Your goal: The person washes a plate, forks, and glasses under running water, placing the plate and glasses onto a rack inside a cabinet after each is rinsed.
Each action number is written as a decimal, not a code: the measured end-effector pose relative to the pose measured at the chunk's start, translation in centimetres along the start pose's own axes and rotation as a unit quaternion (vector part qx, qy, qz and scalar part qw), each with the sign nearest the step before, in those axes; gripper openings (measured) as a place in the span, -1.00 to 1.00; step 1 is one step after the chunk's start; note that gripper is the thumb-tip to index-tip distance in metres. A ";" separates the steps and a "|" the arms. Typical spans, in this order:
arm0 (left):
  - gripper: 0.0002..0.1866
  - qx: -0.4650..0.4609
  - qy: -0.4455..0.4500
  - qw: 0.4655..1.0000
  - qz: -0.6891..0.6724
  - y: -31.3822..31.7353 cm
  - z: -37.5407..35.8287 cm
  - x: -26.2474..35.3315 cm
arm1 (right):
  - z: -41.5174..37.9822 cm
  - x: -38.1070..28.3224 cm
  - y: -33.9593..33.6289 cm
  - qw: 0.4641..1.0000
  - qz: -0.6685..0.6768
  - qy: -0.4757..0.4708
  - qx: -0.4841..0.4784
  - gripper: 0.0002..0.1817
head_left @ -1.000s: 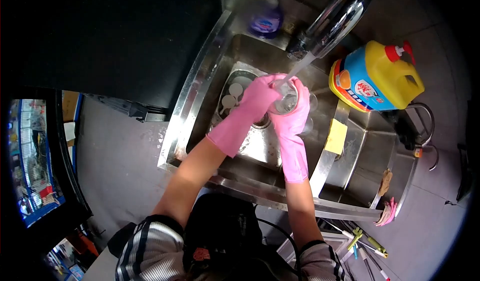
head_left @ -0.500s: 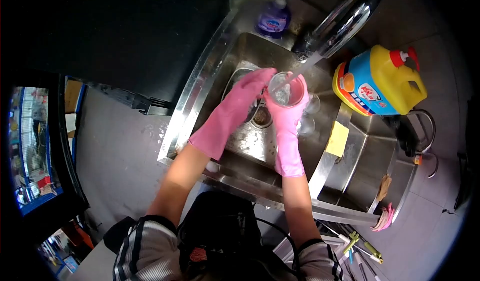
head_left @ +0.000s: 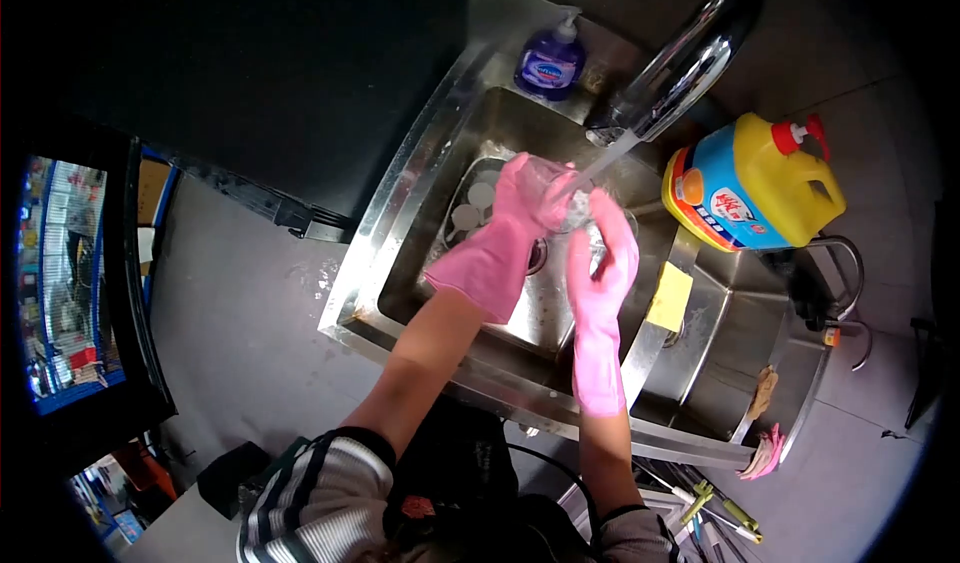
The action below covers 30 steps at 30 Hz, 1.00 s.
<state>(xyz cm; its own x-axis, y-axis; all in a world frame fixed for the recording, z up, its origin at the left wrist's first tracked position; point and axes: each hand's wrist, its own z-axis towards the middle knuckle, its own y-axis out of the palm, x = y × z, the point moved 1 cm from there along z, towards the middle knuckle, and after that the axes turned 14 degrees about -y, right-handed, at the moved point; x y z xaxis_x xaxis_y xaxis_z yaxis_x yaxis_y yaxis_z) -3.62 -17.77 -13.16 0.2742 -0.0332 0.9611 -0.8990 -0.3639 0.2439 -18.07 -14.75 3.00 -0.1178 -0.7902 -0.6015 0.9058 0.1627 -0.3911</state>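
Note:
Both my hands wear long pink rubber gloves over the left basin of a steel sink [head_left: 392,203]. My left hand [head_left: 520,218] is wrapped round a clear glass [head_left: 548,185] under the stream from the chrome faucet [head_left: 690,58]. My right hand [head_left: 605,248] is at the right of the glass, fingers apart and curved, with nothing in it. Water splashes between the two hands. Several round pale items [head_left: 470,213] lie in a tray in the basin, left of my left hand.
Behind the basin stands a purple soap bottle [head_left: 550,63]. A large yellow detergent jug [head_left: 750,185] is on the right. A yellow sponge [head_left: 670,296] lies on the divider; a brown cloth [head_left: 763,393] and pink gloves [head_left: 765,453] are at the right basin's edge.
The glass has passed from my right hand to my left and is now tilted. My right hand has come away with its fingers opened. The round items in the tray have come into view.

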 end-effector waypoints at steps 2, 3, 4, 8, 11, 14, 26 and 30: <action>-0.41 -0.016 -0.054 0.996 -0.063 -0.2 0.1 -0.5 | 0.1 -0.5 0.6 0.999 -0.005 0.044 -0.029 -0.78; -0.42 -0.048 -0.172 0.931 -0.318 0.2 -0.5 0.3 | 0.0 -0.2 1.8 0.994 -0.048 0.078 -0.066 -0.78; -0.44 -0.075 -0.277 0.788 -0.544 0.8 -1.4 1.4 | 0.0 0.5 2.8 0.984 -0.091 0.112 -0.102 -0.78; -0.65 -0.012 -0.310 0.765 -0.564 1.3 -2.1 1.2 | 2.0 7.0 7.4 0.834 -0.012 0.437 -0.338 -0.68; -0.72 0.087 -0.340 0.743 -0.570 0.5 -2.2 1.8 | 1.0 10.6 10.6 0.732 0.080 0.559 -0.381 -0.62; -0.77 0.129 -0.320 0.763 -0.546 -0.4 -1.9 1.3 | -0.2 11.7 12.8 0.729 0.111 0.572 -0.358 -0.58; -0.68 0.198 -0.300 0.806 -0.471 -0.2 -1.5 2.7 | 2.7 8.3 9.9 0.816 -0.086 0.371 -0.434 -0.46; -0.62 0.143 -0.346 0.823 -0.426 -3.1 0.6 -3.0 | 3.2 6.7 9.6 0.797 -0.096 0.317 -0.506 -0.39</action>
<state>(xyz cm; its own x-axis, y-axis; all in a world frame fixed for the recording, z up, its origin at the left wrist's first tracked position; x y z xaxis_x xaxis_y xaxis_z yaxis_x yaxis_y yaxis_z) -1.46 -17.07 -16.85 0.9820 -0.1387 0.1279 -0.1886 -0.7311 0.6557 -8.91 -20.33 -2.53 -0.6869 -0.4522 -0.5689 0.0935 0.7214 -0.6862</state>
